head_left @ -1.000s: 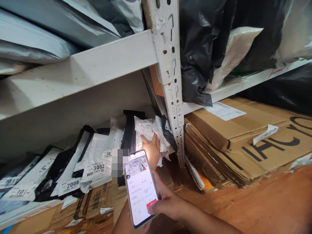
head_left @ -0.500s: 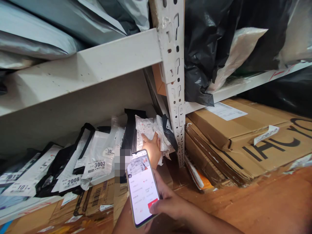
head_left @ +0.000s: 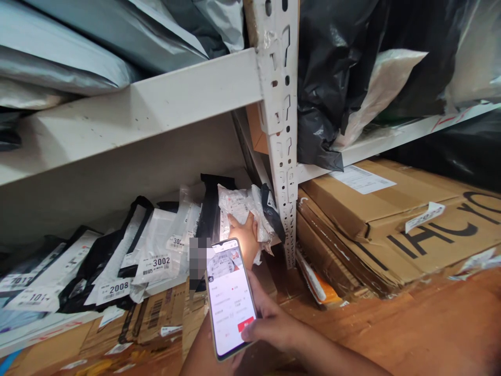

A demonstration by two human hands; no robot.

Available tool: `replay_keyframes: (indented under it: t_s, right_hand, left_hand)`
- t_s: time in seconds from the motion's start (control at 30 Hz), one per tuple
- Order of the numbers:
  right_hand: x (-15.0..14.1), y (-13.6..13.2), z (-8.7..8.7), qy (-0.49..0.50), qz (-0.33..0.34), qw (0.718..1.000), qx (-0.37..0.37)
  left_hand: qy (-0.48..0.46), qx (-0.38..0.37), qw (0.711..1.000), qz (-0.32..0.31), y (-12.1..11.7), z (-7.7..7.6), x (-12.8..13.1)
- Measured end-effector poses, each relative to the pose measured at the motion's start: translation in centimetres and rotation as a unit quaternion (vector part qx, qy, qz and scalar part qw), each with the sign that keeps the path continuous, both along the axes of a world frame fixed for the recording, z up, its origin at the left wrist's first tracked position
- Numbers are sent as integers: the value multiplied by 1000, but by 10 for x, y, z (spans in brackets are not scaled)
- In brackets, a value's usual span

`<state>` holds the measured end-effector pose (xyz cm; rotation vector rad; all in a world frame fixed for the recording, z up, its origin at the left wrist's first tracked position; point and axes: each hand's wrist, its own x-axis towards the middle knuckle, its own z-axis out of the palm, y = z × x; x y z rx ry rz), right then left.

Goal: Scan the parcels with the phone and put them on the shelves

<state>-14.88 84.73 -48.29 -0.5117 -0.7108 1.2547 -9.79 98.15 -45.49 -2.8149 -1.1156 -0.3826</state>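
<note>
My right hand (head_left: pixel 270 325) grips a smartphone (head_left: pixel 230 313), with the thumb on the red button at the bottom of its lit screen. The upper part of the screen shows a camera picture of a parcel label. Beyond the phone, my left hand (head_left: pixel 246 236) lies with fingers spread against a white plastic parcel (head_left: pixel 235 201) on the lower shelf. Light falls on the back of that hand, and the phone covers part of its arm. A black parcel (head_left: pixel 211 209) stands just left of the white one; a small dark parcel (head_left: pixel 273 211) leans at its right.
Several bagged parcels with number labels, such as 3002 (head_left: pixel 158 263) and 2008 (head_left: pixel 115 290), lean along the shelf. A perforated white post (head_left: pixel 279 130) rises right of my hands. Cardboard boxes (head_left: pixel 391 209) are stacked beyond it. A shelf beam (head_left: pixel 136 115) runs overhead.
The view has shifted very slightly. The label picture on the phone screen now looks larger and more centred. Both hands keep nearly the same places.
</note>
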Motion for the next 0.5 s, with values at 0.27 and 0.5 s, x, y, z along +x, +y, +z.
replay_keyframes:
  t_s: [0.27, 0.5]
  right_hand:
    - [0, 0, 0, -2, 0, 1000, 6]
    - [6, -10, 0, 1, 5, 1000, 1]
  left_hand:
    - [4, 10, 1000, -2, 0, -1, -1]
    - [-18, -29, 999, 6, -4, 1, -5]
